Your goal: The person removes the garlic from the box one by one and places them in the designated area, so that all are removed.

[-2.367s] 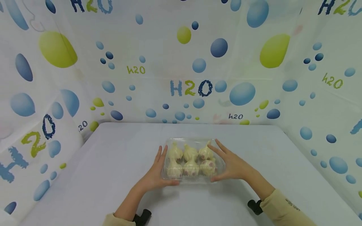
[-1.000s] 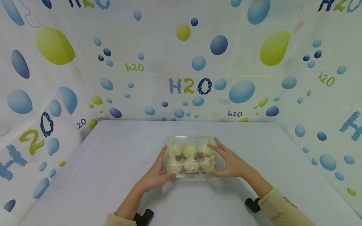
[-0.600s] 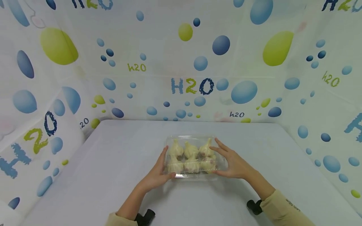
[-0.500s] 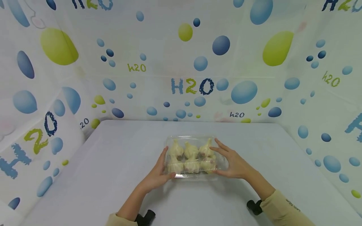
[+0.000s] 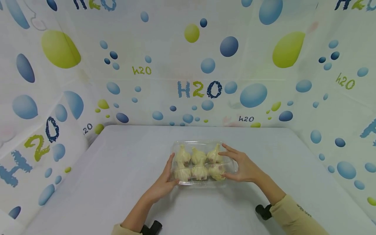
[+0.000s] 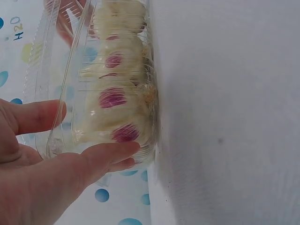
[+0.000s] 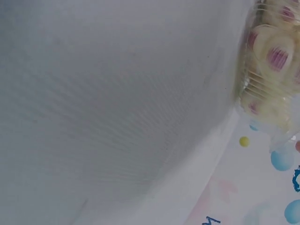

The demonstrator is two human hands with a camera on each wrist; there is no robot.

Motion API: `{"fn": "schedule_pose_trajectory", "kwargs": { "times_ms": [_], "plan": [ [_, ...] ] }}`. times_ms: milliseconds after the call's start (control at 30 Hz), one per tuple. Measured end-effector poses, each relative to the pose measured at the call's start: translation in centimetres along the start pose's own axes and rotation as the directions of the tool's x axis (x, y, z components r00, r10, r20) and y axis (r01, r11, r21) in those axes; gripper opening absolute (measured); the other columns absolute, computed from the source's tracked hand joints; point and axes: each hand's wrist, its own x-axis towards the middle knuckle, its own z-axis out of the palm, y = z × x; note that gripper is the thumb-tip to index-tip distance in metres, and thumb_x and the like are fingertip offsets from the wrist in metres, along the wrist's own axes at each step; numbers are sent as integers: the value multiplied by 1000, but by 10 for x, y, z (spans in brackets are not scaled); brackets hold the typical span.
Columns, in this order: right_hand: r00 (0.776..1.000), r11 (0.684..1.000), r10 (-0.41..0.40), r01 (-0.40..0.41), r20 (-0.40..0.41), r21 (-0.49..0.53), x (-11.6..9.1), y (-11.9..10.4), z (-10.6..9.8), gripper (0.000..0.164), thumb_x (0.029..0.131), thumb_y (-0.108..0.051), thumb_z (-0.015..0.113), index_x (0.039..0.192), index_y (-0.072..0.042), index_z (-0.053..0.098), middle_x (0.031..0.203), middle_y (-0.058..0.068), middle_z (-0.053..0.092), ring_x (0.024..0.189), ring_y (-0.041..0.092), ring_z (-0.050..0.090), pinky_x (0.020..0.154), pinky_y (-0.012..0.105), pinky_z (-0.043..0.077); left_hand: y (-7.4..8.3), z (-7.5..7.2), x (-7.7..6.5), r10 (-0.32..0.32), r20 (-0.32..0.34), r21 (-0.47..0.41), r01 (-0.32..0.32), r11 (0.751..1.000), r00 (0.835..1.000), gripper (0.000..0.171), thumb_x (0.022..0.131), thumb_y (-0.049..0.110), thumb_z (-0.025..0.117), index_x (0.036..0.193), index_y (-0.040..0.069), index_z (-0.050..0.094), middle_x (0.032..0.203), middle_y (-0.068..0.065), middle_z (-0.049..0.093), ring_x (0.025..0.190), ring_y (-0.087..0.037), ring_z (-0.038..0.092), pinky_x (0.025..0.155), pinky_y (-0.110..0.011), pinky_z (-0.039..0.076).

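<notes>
A clear plastic clamshell box [image 5: 202,182] stands on the white table, with several garlic bulbs [image 5: 199,156] in two rows inside. Purple patches mark the bulbs in the left wrist view. My left hand [image 5: 160,186] grips the left end, its thumb at the near corner and its fingers along the side. My right hand [image 5: 245,168] spans the right end, with fingers at the far part and thumb at the near part. Whether the lid is fully latched cannot be told. In the right wrist view only the end of the box [image 7: 262,79] shows.
The white table [image 5: 123,153] spreads around the box on all sides. Behind and beside it hangs a white cloth [image 5: 164,49] printed with blue and green drops. Black wrist cameras [image 5: 152,227] sit near both cuffs.
Over the last half second the right hand shifts slightly up along the box's end and the left thumb slides a little left. Earlier, both hands lay slightly lower with the left thumb stretched further right.
</notes>
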Motion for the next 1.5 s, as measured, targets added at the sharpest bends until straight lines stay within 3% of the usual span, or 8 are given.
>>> {"fn": "schedule_pose_trajectory", "kwargs": {
  "times_ms": [467, 1067, 1333, 1500],
  "plan": [
    [1000, 1000, 8, -7, 27, -24, 5, 0, -8, 59, 71, -29, 74, 122, -4, 57, 137, 25, 38, 119, 41, 43, 83, 57, 43, 0, 1, -1, 15, 27, -44, -14, 999, 1000, 85, 87, -8, 42, 147, 23, -10, 150, -12, -17, 135, -37, -11, 101, -62, 5],
    [997, 1000, 9, -11, 74, 16, 12, 4, -8, 58, 72, -31, 74, 121, -3, 57, 137, 24, 38, 116, 41, 46, 71, 43, 51, 2, -1, -5, 7, 16, -68, -6, 998, 1000, 88, 83, -13, 37, 145, 20, -15, 149, -11, -21, 135, -32, -17, 102, -60, -2],
    [996, 995, 47, -53, 78, 81, 11, 4, -15, 59, 73, -27, 75, 123, -3, 55, 140, 23, 36, 118, 44, 43, 79, 55, 45, 3, 2, -3, 38, 11, -54, -38, 998, 999, 90, 81, -16, 34, 143, 18, -21, 149, -5, -24, 135, -26, -20, 104, -55, -4],
    [996, 992, 62, -69, 69, 108, 13, 6, -19, 61, 73, -27, 75, 126, -5, 53, 142, 20, 33, 124, 43, 36, 81, 56, 44, 5, 1, -3, 8, -8, -50, -9, 999, 1000, 92, 82, -14, 35, 140, 22, -27, 147, -6, -28, 133, -29, -21, 104, -56, -5]
  ]
}}
